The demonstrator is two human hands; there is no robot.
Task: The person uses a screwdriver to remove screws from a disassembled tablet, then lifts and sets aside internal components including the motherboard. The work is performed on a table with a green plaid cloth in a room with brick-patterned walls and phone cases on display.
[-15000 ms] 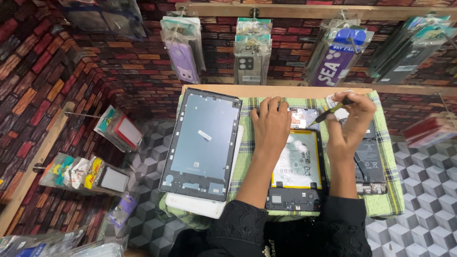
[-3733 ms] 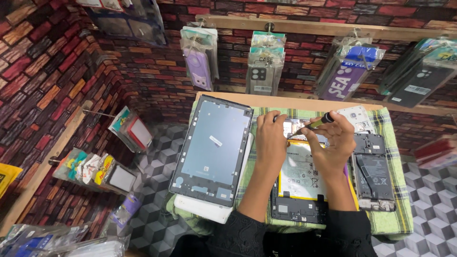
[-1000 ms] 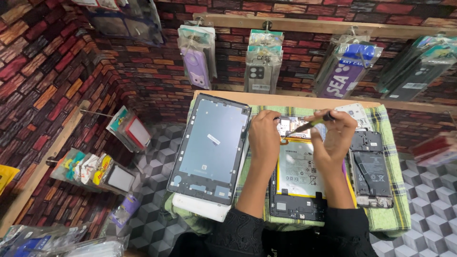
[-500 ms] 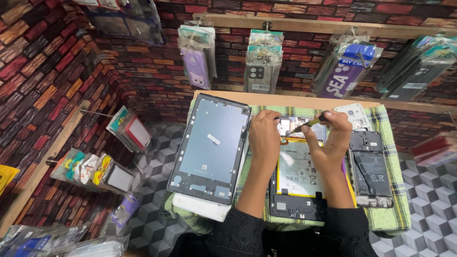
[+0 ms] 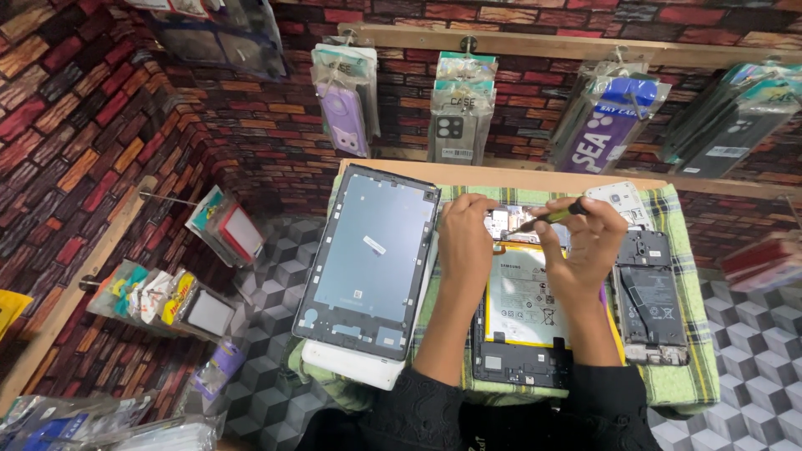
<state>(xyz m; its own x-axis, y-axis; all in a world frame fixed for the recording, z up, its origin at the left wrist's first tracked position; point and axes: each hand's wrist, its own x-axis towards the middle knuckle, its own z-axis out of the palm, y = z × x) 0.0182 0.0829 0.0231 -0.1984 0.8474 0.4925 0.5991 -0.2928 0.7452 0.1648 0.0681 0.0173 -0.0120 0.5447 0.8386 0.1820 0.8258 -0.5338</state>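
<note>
Right hand (image 5: 591,242) clenched on screwdriver (image 5: 551,216), tip at top of opened tablet (image 5: 525,309) at frame centre on green checked cloth (image 5: 685,376); left hand (image 5: 464,238) flat, released, pressing tablet's upper edge.

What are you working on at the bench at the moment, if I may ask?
A person is bent over an opened tablet on a green checked cloth. The left hand steadies its upper end, while the right hand holds a small screwdriver with its tip there. The detached screen panel lies left, an opened phone right.
</note>
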